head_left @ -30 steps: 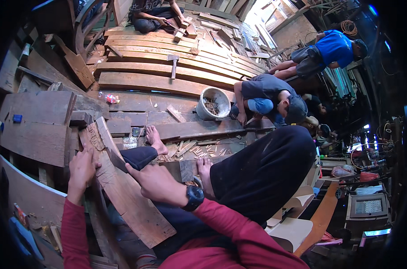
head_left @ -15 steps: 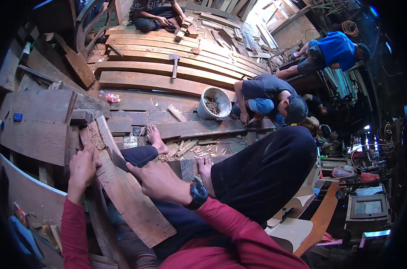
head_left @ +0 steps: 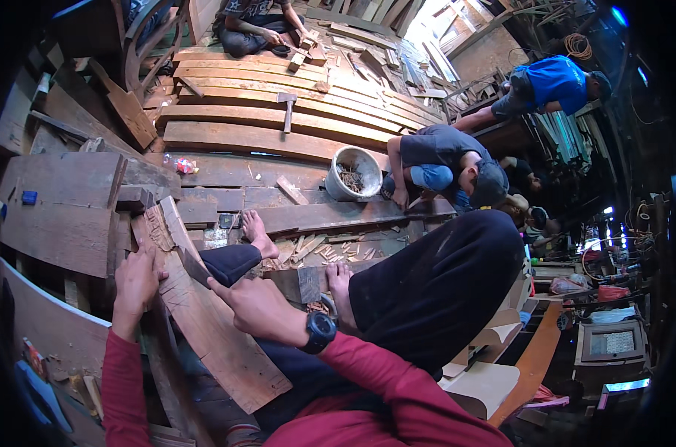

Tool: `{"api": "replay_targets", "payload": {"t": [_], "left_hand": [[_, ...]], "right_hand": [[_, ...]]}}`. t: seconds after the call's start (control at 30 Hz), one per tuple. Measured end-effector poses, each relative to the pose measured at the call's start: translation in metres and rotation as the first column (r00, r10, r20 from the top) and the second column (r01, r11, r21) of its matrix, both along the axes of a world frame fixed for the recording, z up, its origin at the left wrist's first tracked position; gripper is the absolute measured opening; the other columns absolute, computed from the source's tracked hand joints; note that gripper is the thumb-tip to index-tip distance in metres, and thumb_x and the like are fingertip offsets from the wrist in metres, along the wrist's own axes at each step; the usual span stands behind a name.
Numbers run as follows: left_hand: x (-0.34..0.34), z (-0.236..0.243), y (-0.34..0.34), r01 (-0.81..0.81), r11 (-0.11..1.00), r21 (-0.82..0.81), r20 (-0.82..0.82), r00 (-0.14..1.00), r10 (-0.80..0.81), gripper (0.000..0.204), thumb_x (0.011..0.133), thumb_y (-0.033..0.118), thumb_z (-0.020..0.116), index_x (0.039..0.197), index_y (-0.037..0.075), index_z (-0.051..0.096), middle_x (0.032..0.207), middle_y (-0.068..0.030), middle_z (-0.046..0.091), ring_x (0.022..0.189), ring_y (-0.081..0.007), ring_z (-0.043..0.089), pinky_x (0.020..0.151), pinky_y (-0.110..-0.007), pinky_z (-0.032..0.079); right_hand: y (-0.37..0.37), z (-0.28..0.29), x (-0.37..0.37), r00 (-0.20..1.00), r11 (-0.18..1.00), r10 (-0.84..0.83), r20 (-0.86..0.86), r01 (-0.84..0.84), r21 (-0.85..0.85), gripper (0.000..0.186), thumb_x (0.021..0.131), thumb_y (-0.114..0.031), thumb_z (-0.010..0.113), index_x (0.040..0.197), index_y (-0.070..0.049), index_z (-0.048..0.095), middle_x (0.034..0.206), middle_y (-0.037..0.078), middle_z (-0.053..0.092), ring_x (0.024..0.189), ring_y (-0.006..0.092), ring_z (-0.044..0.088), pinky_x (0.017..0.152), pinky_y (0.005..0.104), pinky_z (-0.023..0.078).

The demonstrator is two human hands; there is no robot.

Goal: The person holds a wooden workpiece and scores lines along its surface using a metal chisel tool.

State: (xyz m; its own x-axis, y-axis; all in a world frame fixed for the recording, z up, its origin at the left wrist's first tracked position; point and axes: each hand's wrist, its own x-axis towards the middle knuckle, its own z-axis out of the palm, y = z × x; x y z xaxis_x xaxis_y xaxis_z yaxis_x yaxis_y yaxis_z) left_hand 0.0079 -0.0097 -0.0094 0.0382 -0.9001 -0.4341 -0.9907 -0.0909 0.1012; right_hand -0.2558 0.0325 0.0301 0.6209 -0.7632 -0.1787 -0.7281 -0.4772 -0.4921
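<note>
A long pale plank [head_left: 226, 343] with a rough notch at its upper end lies slanted across my lap. My left hand [head_left: 137, 279] grips its left edge near that notch, fingers curled on the wood. My right hand [head_left: 259, 305], with a watch on the wrist, is closed around a dark flat blade [head_left: 198, 268], index finger along it, the blade against the plank beside the notch. The blade's handle is hidden in my fingers. My bare feet [head_left: 256, 235] rest among small wood offcuts [head_left: 312, 246] on the boards.
A bucket of nails [head_left: 353, 173] stands ahead, behind it parallel timbers [head_left: 248, 130] with a hammer-like tool [head_left: 288, 110] on top. Co-workers crouch or bend at the back [head_left: 252, 26] and right [head_left: 457, 160], one in blue [head_left: 554, 82]. Stacked boards [head_left: 58, 208] crowd my left, curved panels [head_left: 487, 384] my right.
My right hand has shifted very slightly along the plank. The co-worker in blue has moved a little. My left hand and the plank look almost unchanged.
</note>
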Motion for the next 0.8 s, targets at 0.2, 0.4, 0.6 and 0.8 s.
{"api": "replay_targets", "payload": {"t": [0.2,0.4,0.6,0.8], "left_hand": [[0.0,-0.002,0.002,0.038,0.999,-0.027,0.001,0.999,-0.038,0.064,0.078,0.035,0.079,0.134,0.011,0.058,0.139,-0.0175,0.056,0.106,-0.04,0.065,0.088,-0.049,0.054],[0.005,-0.001,0.011,0.059,0.994,-0.091,0.0,0.998,-0.059,0.055,0.08,0.033,0.077,0.124,0.005,0.059,0.135,-0.0213,0.058,0.101,-0.0416,0.066,0.085,-0.05,0.055],[-0.002,0.003,-0.002,0.013,1.0,-0.008,0.0,1.0,-0.013,0.057,0.08,0.035,0.078,0.127,0.009,0.059,0.136,-0.0208,0.057,0.104,-0.0409,0.065,0.087,-0.05,0.054],[0.0,0.001,0.003,0.061,0.997,-0.049,-0.012,0.998,-0.061,0.056,0.081,0.033,0.077,0.127,0.006,0.059,0.136,-0.0206,0.057,0.103,-0.0421,0.065,0.087,-0.051,0.054]], "right_hand": [[-0.002,0.011,0.002,1.0,1.0,0.022,0.008,-0.022,0.002,0.066,0.075,-0.01,0.057,0.141,-0.01,0.053,0.072,0.017,0.063,0.065,0.0343,0.064,0.057,0.0467,0.05],[-0.011,0.032,0.004,0.997,0.995,0.047,-0.053,-0.042,0.09,0.065,0.075,-0.01,0.058,0.141,-0.012,0.055,0.074,0.019,0.064,0.066,0.0362,0.065,0.058,0.0471,0.05],[-0.008,0.015,0.001,0.999,0.997,0.027,-0.023,-0.026,0.073,0.063,0.075,-0.01,0.058,0.137,-0.012,0.058,0.074,0.02,0.065,0.067,0.0373,0.065,0.058,0.0482,0.05],[-0.001,0.005,-0.001,1.0,1.0,0.006,0.013,-0.006,0.009,0.062,0.074,-0.01,0.058,0.136,-0.012,0.059,0.072,0.019,0.064,0.067,0.0375,0.065,0.058,0.0482,0.05]]}}
